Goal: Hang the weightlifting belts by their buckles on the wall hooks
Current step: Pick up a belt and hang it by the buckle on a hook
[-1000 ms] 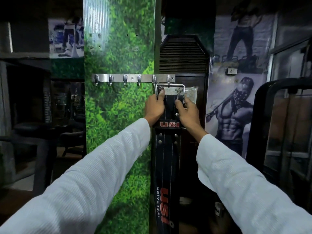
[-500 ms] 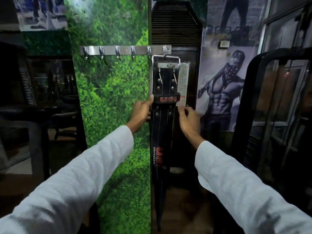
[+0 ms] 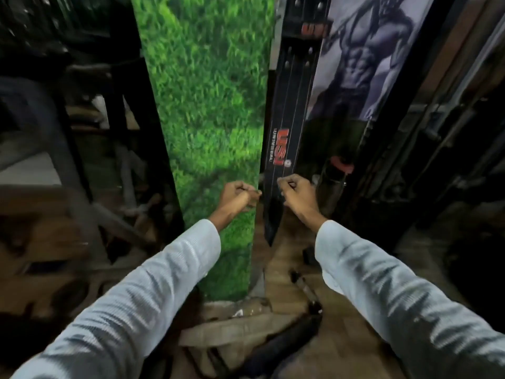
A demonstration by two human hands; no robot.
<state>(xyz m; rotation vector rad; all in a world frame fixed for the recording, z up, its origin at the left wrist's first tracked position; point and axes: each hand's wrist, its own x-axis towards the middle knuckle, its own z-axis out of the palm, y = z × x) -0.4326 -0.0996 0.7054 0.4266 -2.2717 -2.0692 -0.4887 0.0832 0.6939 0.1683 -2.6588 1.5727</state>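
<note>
Black belt (image 3: 284,127) hangs down centre frame; its buckle is out of view above. My left hand (image 3: 236,196) and right hand (image 3: 296,194), fingers curled, flank its lower end, apparently grasping nothing. Judged: hanging done; next, fetch another belt.

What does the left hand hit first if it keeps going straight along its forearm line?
Probably the hanging black belt: the left hand sits curled just beside its left edge, with the green panel behind. Depth is unclear.

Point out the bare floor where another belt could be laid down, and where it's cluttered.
Bare wooden floor shows between the grass-print panel and the right sleeve, under the hanging belt tip. Below that it is crowded: straps and a dark belt-like item lie across the floor. Left side is packed with blurred equipment.
</note>
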